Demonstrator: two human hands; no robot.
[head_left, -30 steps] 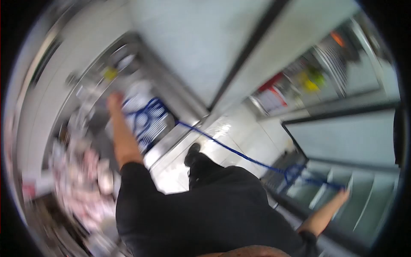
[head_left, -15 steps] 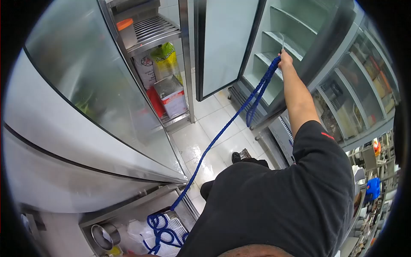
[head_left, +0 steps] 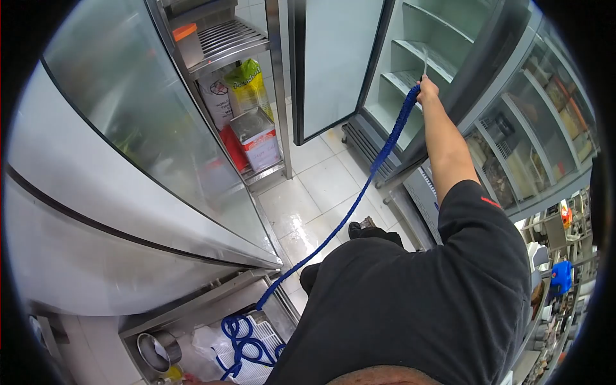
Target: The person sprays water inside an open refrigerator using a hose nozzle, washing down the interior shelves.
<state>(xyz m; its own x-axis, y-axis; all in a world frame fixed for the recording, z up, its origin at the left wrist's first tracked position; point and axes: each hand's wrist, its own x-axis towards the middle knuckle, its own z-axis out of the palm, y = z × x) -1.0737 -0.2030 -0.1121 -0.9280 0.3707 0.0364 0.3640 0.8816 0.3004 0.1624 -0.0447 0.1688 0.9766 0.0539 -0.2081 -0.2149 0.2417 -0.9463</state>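
My right hand (head_left: pixel 427 90) is stretched out at the open upright fridge (head_left: pixel 410 77), its fingers closed round the end of a blue corrugated hose (head_left: pixel 340 224). From that end a thin stream of water rises toward the shelves. The hose hangs down across the doorway and runs to the steel sink (head_left: pixel 192 311) at the lower left, where its rest lies coiled on a white slatted rack (head_left: pixel 253 346). A steel pot (head_left: pixel 158 351) and clear plastic stand beside the rack. At the bottom edge only a sliver of skin shows near the sink; my left hand cannot be made out.
The fridge's glass door (head_left: pixel 337 64) stands open. A steel shelf unit (head_left: pixel 234 48) holds an orange-lidded tub, bags and a tin (head_left: pixel 256 138). A large glass-fronted cabinet (head_left: pixel 141 115) is at left, another glass display (head_left: pixel 539 122) at right. The tiled floor (head_left: pixel 308 192) looks wet.
The view has turned toward the fridge since the first frame. My right hand stays on the hose; the hose's hanging loop near it has closed up into one strand since half a second ago.
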